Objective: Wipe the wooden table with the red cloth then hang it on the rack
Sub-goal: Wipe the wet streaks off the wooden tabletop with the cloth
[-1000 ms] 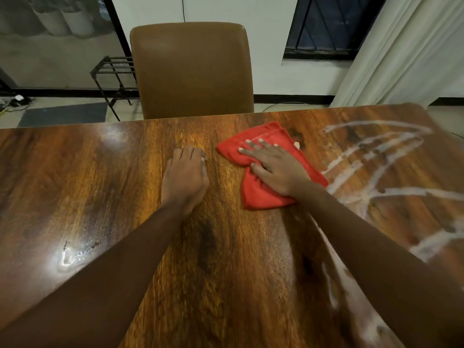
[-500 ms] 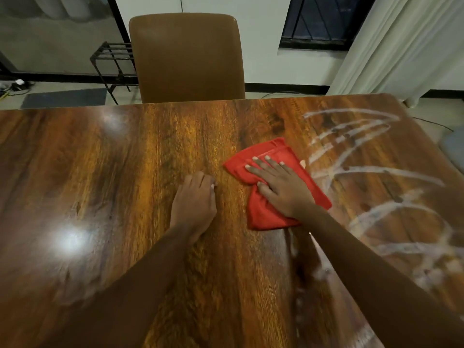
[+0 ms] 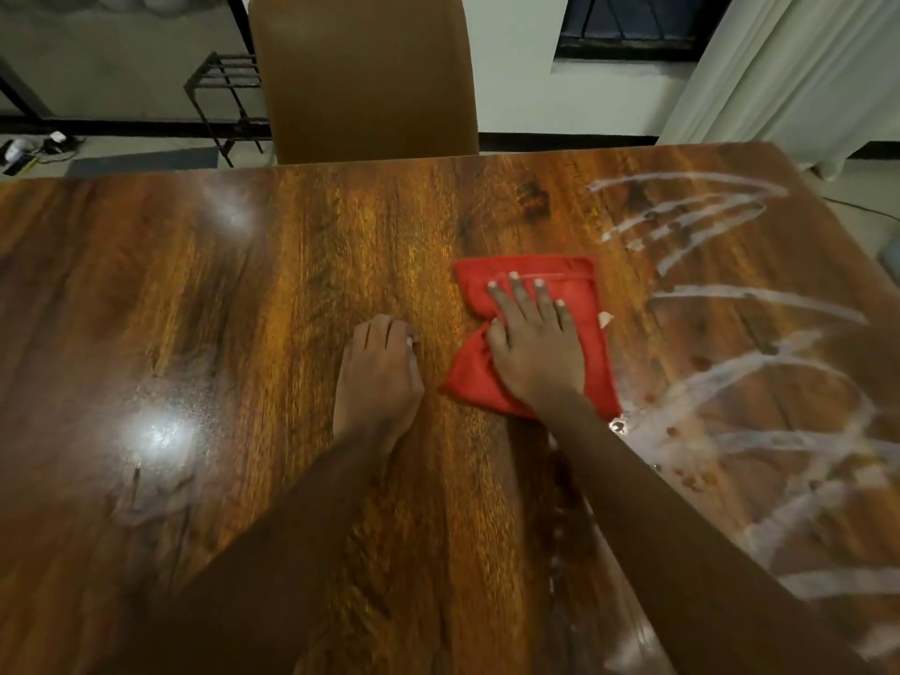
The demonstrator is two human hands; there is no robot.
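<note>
A folded red cloth (image 3: 579,294) lies on the glossy wooden table (image 3: 243,333) near its middle. My right hand (image 3: 533,345) presses flat on the cloth with straight, spread fingers. Just left of the cloth, my left hand (image 3: 380,377) rests on the bare wood, its fingertips curled under and holding nothing. White foamy streaks (image 3: 759,382) cover the right part of the table, beside the cloth. A dark metal rack (image 3: 221,97) stands on the floor beyond the table's far edge, left of the chair.
A brown leather chair (image 3: 365,75) is pushed against the far edge of the table. Pale curtains (image 3: 789,65) hang at the back right beside a dark window (image 3: 638,26). Cables and small items (image 3: 34,151) lie on the floor at the far left.
My right hand has drawn the red cloth toward me and a little right, its fingers now pointing straight away. My left hand slid nearer too.
</note>
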